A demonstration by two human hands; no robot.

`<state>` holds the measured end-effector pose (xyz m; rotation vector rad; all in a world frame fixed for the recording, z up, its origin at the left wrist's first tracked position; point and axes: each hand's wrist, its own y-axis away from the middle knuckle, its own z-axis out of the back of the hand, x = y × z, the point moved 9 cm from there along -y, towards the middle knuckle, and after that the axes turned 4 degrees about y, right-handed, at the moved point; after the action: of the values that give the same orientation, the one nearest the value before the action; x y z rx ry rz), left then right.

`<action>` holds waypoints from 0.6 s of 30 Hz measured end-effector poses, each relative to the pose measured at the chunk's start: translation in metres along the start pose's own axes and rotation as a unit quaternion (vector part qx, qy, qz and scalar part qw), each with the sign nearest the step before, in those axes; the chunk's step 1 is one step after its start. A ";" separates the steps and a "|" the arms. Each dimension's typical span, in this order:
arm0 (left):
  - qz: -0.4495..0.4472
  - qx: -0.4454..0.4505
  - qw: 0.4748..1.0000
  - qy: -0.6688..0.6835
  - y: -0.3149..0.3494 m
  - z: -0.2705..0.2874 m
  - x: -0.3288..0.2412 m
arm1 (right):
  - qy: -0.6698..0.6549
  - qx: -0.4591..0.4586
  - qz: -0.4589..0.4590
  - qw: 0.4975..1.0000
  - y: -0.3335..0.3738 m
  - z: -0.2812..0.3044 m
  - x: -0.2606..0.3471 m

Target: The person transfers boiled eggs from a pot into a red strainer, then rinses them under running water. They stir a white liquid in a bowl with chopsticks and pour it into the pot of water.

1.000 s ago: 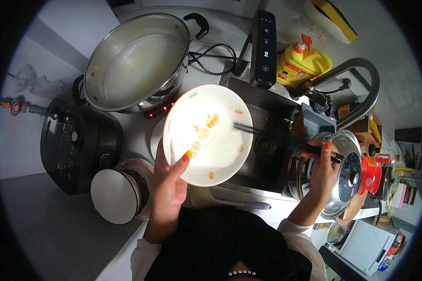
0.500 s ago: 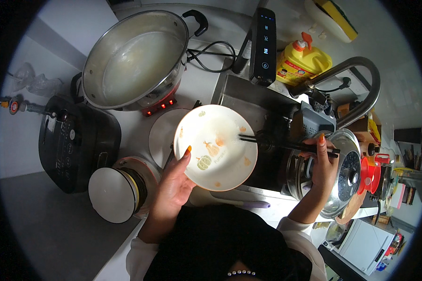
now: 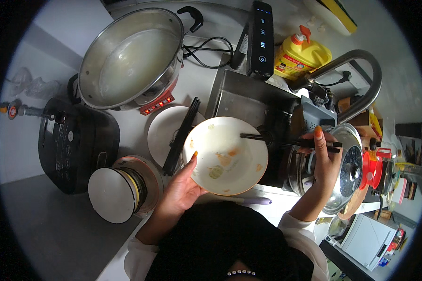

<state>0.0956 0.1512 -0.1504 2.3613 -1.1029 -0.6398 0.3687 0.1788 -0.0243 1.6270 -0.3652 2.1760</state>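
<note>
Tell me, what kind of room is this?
It looks like a home kitchen. There is a steel sink with a curved tap, a big pot on a cooker, and a yellow bottle, likely dish soap. The left hand holds a dirty bowl.

Dirty white bowl point(image 3: 226, 155) and black chopsticks point(image 3: 286, 141)
The bowl was tilted, with food bits inside; the chopsticks lay level, tips over its rim.

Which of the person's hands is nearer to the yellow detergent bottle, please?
Right. The right hand, holding dark chopsticks, is below the yellow detergent bottle; the left hand, gripping the plate, is farther away, lower left.
</note>
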 end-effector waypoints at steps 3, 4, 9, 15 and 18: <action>0.013 0.010 1.000 0.000 0.000 -0.005 0.002 | 0.007 0.015 0.006 1.000 0.002 -0.006 0.009; 0.010 0.013 1.000 -0.006 -0.001 -0.006 0.003 | 0.010 0.023 0.005 1.000 0.003 -0.007 0.011; 0.009 0.068 0.998 0.017 -0.006 -0.006 0.007 | 0.036 0.058 0.036 0.997 0.010 -0.021 0.011; -0.026 0.095 0.994 0.051 -0.014 0.006 0.008 | 0.045 0.168 0.192 0.966 0.024 -0.058 0.047; -0.041 0.097 0.992 0.065 -0.017 0.013 0.007 | 0.049 0.206 0.209 0.955 0.030 -0.064 0.056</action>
<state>0.1019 0.1523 -0.1719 2.5851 -1.0560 -0.4145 0.2869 0.1891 0.0121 1.7652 -0.2552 2.7936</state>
